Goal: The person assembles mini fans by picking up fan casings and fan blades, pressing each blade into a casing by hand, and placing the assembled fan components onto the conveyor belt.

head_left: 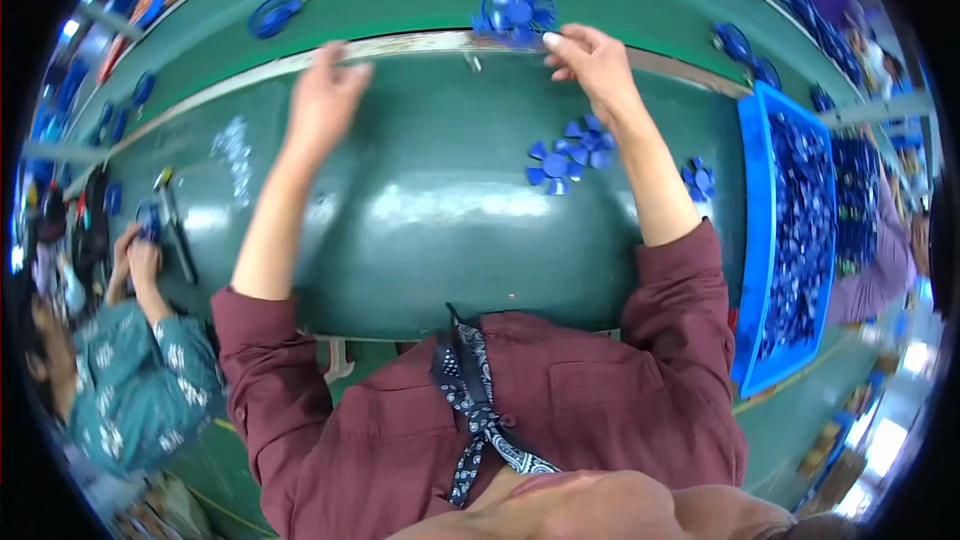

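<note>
My right hand (592,62) is at the near edge of the green conveyor belt, its fingertips at the lower right rim of a round blue fan (517,12) with blades inside a slotted ring. The fingers are bent and appear to pinch that rim. My left hand (325,100) hovers over the left part of the dark green table (430,260), slightly blurred, thumb apart from the fingers and nothing in it. Loose blue fan blades (555,167) lie near my right forearm, and another blade wheel (698,180) lies farther right. A small metal piece (473,62) sits below the fan.
A blue bin (760,240) full of small dark-blue parts stands along the right edge. Small shiny parts (235,155) are scattered at left, near a hammer-like tool (175,225). More fan pieces (275,16) ride the belt. A co-worker's hands (140,255) work at far left.
</note>
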Demonstrator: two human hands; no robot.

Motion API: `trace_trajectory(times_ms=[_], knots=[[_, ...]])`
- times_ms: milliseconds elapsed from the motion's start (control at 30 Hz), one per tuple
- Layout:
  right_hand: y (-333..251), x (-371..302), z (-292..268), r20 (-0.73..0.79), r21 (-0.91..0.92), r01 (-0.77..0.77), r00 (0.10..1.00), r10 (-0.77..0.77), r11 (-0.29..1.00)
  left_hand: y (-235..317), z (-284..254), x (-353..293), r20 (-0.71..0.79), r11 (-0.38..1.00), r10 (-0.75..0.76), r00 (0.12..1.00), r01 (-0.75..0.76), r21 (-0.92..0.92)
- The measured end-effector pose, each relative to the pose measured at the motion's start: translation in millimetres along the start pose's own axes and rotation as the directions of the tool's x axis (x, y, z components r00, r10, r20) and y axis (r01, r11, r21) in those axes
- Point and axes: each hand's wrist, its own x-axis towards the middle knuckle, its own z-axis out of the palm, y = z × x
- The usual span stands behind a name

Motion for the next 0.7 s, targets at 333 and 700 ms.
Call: trace_trajectory(times_ms=[333,700], knots=[[23,-117,-112,0.033,-0.81,0.175,0.966,-0.255,0.56,-185,-33,174,-0.127,0.652,0.263,0.956,-0.08,0.754],[39,-151,-146,-0.141,-0.94,-0.077,0.975,-0.173,0.334,-2,10,19,0.205,0.846,0.463,0.862,-0.499,0.188]])
